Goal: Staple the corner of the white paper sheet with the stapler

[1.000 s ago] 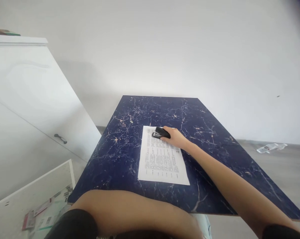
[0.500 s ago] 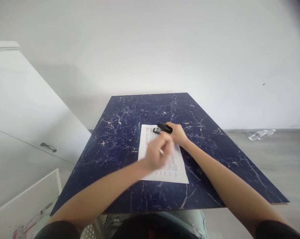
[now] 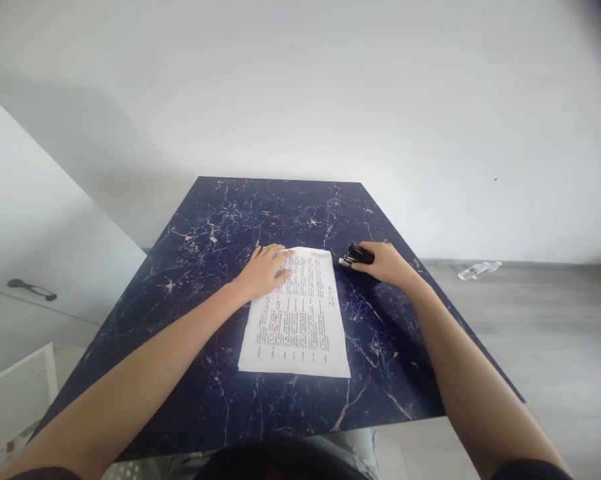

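A printed sheet of paper (image 3: 300, 313) lies on the dark blue marbled table, its lines of text running up and down. My left hand (image 3: 264, 272) rests with spread fingers on the sheet's far left corner and edge. To the right of the paper, my right hand (image 3: 386, 262) is closed around a black stapler (image 3: 359, 255), held low over or on the tabletop; I cannot tell whether it touches. The stapler's jaw end points left toward the paper's far right edge, apart from it.
The blue table (image 3: 270, 207) stands against a white wall. A white cabinet with a dark handle (image 3: 32, 289) is at the left. On the floor at right lies a clear plastic wrapper (image 3: 479, 269).
My left hand has moved left and opened flat onto the paper's far left edge. My right hand has drawn the stapler off the paper to the right.
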{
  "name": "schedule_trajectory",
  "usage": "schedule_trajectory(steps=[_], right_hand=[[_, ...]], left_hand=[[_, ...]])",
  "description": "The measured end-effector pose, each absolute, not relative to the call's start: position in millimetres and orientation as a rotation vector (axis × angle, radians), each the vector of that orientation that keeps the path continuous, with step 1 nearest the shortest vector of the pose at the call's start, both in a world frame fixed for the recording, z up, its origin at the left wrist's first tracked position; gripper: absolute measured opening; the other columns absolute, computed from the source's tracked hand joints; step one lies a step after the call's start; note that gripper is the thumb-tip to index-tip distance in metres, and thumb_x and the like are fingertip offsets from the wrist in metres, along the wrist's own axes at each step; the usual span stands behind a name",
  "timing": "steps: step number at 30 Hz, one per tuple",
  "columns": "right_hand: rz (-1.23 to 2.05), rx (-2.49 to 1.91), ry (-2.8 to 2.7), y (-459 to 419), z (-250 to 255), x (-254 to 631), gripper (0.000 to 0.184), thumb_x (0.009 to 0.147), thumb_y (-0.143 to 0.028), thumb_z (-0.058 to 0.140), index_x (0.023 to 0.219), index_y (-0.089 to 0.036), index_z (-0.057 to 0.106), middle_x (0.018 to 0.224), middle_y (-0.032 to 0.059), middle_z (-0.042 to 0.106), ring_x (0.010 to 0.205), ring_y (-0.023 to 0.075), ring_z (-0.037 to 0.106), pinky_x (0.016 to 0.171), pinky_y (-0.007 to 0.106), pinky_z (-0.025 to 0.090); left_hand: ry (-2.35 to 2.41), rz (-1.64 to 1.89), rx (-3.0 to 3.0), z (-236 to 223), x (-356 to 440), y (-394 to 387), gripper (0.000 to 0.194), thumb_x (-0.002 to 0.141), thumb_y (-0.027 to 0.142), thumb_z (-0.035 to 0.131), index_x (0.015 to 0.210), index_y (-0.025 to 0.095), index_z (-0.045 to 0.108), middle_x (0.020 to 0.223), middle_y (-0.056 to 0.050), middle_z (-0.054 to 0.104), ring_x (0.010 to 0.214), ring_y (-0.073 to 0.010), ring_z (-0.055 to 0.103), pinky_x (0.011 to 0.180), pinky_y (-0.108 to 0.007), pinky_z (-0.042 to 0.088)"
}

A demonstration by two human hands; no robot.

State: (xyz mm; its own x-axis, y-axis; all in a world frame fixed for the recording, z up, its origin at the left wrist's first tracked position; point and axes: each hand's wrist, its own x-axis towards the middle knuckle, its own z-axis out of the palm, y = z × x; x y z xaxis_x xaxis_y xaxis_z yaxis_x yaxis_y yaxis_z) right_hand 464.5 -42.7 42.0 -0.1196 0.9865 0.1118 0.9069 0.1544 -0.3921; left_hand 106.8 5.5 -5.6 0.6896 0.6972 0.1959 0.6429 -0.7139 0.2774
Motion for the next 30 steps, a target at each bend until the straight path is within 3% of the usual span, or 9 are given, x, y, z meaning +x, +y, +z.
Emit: schedule_trajectory(steps=[4,8,12,18,26,30], right_hand=[[0.342,-1.793,-2.177,-47,40,466,0.016,0.084,-0.035,0.071,0.09,-0.023,0.063,0.084,0.0054,0.071,0.072,0.0233,0.064,0.063,0.035,0.043],[0.382,-1.762,-2.271,-52,44,460,0.011,0.087,-0.032,0.068,0.089,-0.024,0.06,0.08,0.003,0.07,0.068,0.0211,0.062,0.062,0.034,0.04],[0.371,-1.741,-2.302,-55,49,450,0.008,0.085,-0.024,0.066,0.092,-0.023,0.062,0.086,0.0041,0.071,0.076,0.022,0.064,0.067,0.034,0.041],[0.416,-1.692,-2.309,-57,49,440,0.021,0.086,-0.022,0.065,0.106,-0.023,0.068,0.097,0.0073,0.072,0.088,0.0253,0.066,0.077,0.038,0.047],[0.512,-1.569,-2.282,-64,51,420,0.02,0.089,-0.023,0.066,0.109,-0.028,0.07,0.101,0.0048,0.073,0.09,0.0248,0.067,0.082,0.042,0.051],[0.557,-1.52,-2.238,-68,54,414,0.023,0.09,-0.033,0.072,0.113,-0.029,0.07,0.107,0.0034,0.074,0.095,0.0242,0.069,0.087,0.041,0.053]], left_hand=[[1.141,0.579,2.723,-1,96,9,0.044,0.103,0.036,0.051,0.143,0.02,0.058,0.127,-0.015,0.054,0.117,-0.031,0.055,0.105,-0.056,0.047],[1.074,0.786,2.691,1,93,7,0.031,0.101,0.026,0.053,0.129,0.018,0.065,0.116,-0.012,0.051,0.108,-0.0256,0.056,0.1,-0.048,0.051],[0.975,0.974,2.575,5,92,8,0.027,0.102,0.021,0.051,0.124,0.022,0.065,0.108,-0.007,0.051,0.098,-0.0203,0.058,0.094,-0.041,0.055],[0.904,1.166,2.42,9,89,13,0.024,0.103,0.018,0.054,0.122,0.026,0.066,0.102,-0.005,0.053,0.095,-0.0194,0.058,0.091,-0.041,0.055],[0.891,1.093,2.37,5,90,17,0.026,0.101,0.017,0.059,0.122,0.029,0.068,0.103,-0.003,0.057,0.093,-0.0183,0.06,0.085,-0.038,0.055],[0.895,1.061,2.374,5,91,16,0.028,0.099,0.015,0.061,0.121,0.03,0.069,0.102,-0.003,0.058,0.091,-0.0178,0.06,0.083,-0.036,0.054]])
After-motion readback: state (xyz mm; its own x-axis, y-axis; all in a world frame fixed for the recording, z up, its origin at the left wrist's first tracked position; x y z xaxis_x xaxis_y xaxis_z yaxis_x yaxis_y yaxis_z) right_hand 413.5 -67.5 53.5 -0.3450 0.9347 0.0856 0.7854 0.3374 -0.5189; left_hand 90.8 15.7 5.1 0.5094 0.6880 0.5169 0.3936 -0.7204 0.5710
